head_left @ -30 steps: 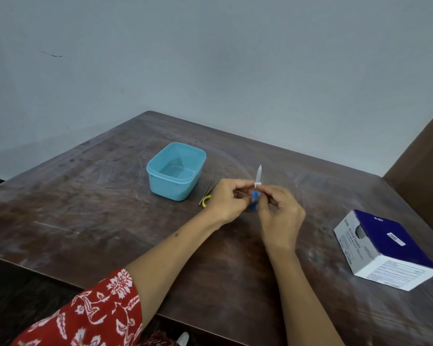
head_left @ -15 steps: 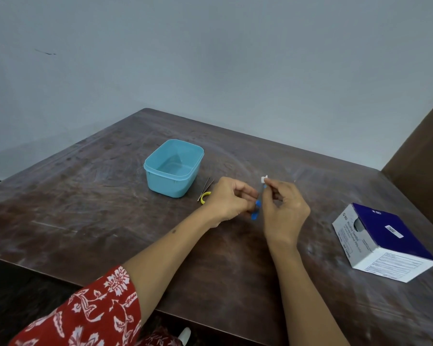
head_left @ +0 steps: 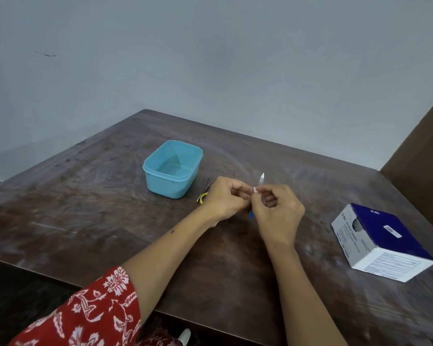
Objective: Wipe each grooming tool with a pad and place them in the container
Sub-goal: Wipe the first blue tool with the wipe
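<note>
The grey, white and dark blue cardboard box (head_left: 382, 242) to my right reads "BD" and "Alcohol Swabs" on its grey side; its finer print is too small to read.

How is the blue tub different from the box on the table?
The blue tub is plastic with rounded corners; the box is cardboard with sharp edges. The tub is one light blue and open on top; the box is dark blue and white with printed writing. Both sit on the table, untouched.
</note>
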Demonstrator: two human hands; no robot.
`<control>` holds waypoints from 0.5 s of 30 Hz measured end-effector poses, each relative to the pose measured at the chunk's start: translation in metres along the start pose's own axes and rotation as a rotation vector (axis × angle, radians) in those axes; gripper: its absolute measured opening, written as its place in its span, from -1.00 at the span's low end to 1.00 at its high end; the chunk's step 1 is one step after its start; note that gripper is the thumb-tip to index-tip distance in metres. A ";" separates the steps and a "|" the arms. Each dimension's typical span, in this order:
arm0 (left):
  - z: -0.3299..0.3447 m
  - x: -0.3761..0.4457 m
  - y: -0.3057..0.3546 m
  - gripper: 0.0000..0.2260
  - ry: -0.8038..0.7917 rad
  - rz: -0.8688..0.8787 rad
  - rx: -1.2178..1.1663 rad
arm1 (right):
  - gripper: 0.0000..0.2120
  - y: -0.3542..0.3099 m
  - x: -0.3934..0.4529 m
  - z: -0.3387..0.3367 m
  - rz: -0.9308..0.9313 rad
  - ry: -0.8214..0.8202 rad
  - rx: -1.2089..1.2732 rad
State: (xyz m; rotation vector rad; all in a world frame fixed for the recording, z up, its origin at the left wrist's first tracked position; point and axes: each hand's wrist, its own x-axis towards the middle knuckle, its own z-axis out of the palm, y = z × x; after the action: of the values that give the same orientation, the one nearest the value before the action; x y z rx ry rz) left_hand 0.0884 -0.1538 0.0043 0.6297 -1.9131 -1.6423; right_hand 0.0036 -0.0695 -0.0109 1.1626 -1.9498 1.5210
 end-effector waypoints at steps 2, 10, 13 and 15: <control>-0.001 0.001 0.000 -0.75 -0.011 -0.012 -0.018 | -0.86 0.000 0.000 0.001 0.009 0.008 0.002; 0.000 0.000 -0.001 -0.76 -0.067 -0.046 -0.039 | -0.86 0.002 0.001 0.000 0.031 0.047 0.012; -0.002 0.002 -0.002 -0.74 -0.040 -0.033 -0.053 | -0.86 0.001 0.000 0.001 0.051 0.013 0.021; -0.003 0.001 -0.001 -0.77 -0.098 -0.067 -0.071 | -0.85 0.001 0.002 0.002 0.042 0.060 0.019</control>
State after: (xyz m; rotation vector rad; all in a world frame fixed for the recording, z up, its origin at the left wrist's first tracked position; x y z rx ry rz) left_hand 0.0897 -0.1566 0.0038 0.6001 -1.9110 -1.8057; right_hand 0.0018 -0.0717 -0.0112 1.0777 -1.9349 1.5810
